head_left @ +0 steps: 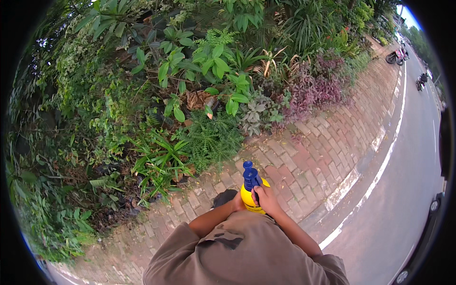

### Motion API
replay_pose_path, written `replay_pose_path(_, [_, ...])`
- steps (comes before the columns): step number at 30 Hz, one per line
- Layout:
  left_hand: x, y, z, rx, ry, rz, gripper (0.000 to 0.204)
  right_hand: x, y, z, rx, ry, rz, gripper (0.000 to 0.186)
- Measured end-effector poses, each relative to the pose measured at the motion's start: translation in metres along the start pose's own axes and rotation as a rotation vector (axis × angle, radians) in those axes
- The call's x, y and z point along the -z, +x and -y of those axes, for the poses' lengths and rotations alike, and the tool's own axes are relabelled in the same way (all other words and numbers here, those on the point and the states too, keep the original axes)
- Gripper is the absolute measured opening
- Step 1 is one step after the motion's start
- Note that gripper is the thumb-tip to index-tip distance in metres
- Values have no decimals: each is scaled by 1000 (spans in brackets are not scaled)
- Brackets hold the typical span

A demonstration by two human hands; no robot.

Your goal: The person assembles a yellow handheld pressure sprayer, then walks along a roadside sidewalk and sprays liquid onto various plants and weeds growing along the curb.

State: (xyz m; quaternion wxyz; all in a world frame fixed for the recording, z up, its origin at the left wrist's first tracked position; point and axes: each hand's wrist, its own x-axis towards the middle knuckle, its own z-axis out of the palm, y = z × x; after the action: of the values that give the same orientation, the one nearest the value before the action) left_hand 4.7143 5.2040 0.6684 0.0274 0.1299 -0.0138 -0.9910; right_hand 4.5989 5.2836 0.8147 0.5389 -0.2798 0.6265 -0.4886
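Observation:
Close in front of my body is a pump spray bottle [246, 196] with a yellow round body and a blue pump top. My right hand [267, 198] is closed around the blue handle on its right side. Against the yellow body's lower left rests my left hand [238, 203], its fingers mostly hidden behind the bottle. The nozzle end points away from me, toward the plants. A fine spray faintly shows in front of it, though I cannot make it out surely.
Dense green shrubs [211, 137] line the left and far side, with purple-leaved plants [316, 85] farther along. I am on a brick pavement [304, 166] edged by a painted kerb [343, 190]. Beyond it runs a road [394, 204] with a parked motorbike [397, 56], a rider [421, 81] and a dark car [422, 232].

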Motion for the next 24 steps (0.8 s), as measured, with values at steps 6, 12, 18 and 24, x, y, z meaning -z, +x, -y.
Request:
replay_pose_path(6, [-52,55,10,-125,105,-16,34,58,3,17,-12,133,29,35])
replay_pose_path(12, [5,123,24,203,-145,0,27,106,33,11,-134,-18,-98,42])
replay_pose_path(18, [53,231,31,354,-119,125,46,185,69,12,-153,-70,-214,42])
replay_pose_path(24, [-46,310,14,508,1,-180,40,291,112,59,-343,-104,-137,38])
